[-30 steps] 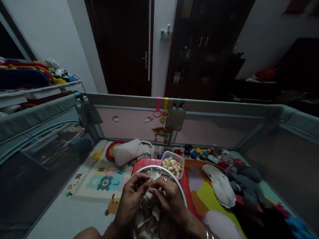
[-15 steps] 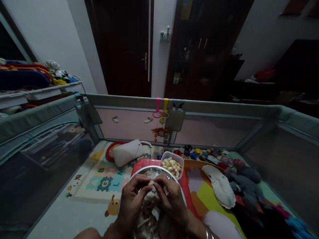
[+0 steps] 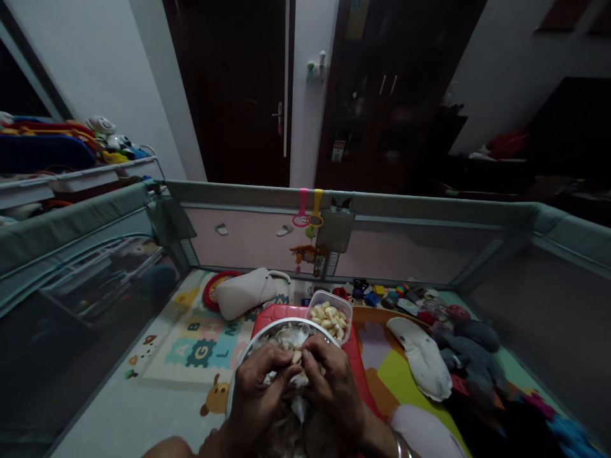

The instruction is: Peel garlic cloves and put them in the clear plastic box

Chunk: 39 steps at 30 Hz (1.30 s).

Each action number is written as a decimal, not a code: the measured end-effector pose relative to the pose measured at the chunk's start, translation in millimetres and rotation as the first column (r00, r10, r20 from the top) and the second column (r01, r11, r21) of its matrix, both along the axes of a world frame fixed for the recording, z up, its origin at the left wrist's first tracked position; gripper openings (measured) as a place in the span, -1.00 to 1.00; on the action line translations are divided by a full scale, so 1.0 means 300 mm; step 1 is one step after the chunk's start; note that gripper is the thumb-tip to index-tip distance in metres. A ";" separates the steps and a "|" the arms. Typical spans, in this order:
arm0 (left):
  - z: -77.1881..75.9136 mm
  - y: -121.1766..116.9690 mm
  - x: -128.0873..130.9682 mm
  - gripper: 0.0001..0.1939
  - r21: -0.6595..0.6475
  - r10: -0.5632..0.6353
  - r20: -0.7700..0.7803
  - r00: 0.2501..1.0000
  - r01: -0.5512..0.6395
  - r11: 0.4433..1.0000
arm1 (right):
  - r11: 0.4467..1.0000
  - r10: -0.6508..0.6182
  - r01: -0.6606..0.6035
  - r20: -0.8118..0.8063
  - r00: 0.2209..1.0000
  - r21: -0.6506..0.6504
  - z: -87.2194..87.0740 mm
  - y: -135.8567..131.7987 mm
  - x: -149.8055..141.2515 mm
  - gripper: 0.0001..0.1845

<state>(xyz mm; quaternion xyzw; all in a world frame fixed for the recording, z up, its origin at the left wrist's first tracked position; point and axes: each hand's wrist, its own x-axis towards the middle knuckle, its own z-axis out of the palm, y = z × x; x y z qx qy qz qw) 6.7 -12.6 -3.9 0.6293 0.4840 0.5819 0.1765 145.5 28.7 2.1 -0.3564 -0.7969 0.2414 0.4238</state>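
A pale garlic clove point(image 3: 296, 357) is pinched between the fingertips of both hands, above a round white-rimmed bowl point(image 3: 281, 323). My left hand point(image 3: 260, 385) grips it from the left and my right hand point(image 3: 331, 378) from the right, fingers closed. Under the hands, papery garlic skins point(image 3: 279, 423) fill the bowl, partly covered by the fingers. Just beyond my right hand stands a clear plastic container point(image 3: 351, 312) with several peeled garlic cloves point(image 3: 328, 318) in it. Bowl and container rest on a red surface point(image 3: 356, 366).
A grey-railed playpen point(image 3: 405, 205) surrounds me. Its patterned mat point(image 3: 119, 381) bears a white bag-like object point(image 3: 243, 292) at left. At right lie a white pillow point(image 3: 422, 359), a grey plush toy point(image 3: 472, 356) and several small toys point(image 3: 382, 294).
Both hands have shifted slightly, with the fingertips a little lower. The garlic clove between them now shows more plainly. The container has stayed where it was.
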 end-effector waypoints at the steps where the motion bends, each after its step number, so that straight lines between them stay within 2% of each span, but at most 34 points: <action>1: 0.001 0.000 -0.001 -0.93 -0.003 0.002 0.014 1.000 -0.002 1.000 | 1.000 -0.003 0.003 -0.007 1.000 -0.013 0.002 0.002 -0.001 -0.82; 11: -0.001 0.003 -0.002 -0.91 -0.149 -0.020 0.185 0.983 0.048 0.988 | 0.981 0.006 -0.015 -0.048 0.999 -0.192 -0.002 -0.011 -0.009 -0.81; 17: -0.002 0.002 0.004 -0.91 -0.168 -0.036 0.234 0.972 0.076 0.983 | 0.942 0.028 -0.070 -0.131 0.991 -0.329 0.011 -0.019 -0.013 -0.83; 21: -0.002 0.007 0.006 -0.97 -0.270 0.015 0.356 0.935 0.087 0.959 | 0.912 0.043 -0.109 -0.173 0.984 -0.395 0.010 -0.014 -0.016 -0.81; 28: 0.020 0.010 0.001 -0.92 -0.369 0.005 0.531 0.848 0.225 0.902 | 0.913 -0.008 -0.047 -0.134 0.991 -0.405 0.001 -0.002 -0.017 -0.79; 33: 0.037 0.019 -0.003 -0.84 -0.423 0.024 0.536 0.844 0.244 0.873 | 0.919 -0.009 -0.059 -0.171 0.985 -0.390 0.003 0.000 -0.014 -0.77; 39: 0.011 0.032 -0.015 -0.65 -0.454 -0.046 0.531 0.846 0.330 0.828 | 0.937 -0.009 -0.056 -0.185 0.983 -0.345 -0.009 -0.002 -0.012 -0.78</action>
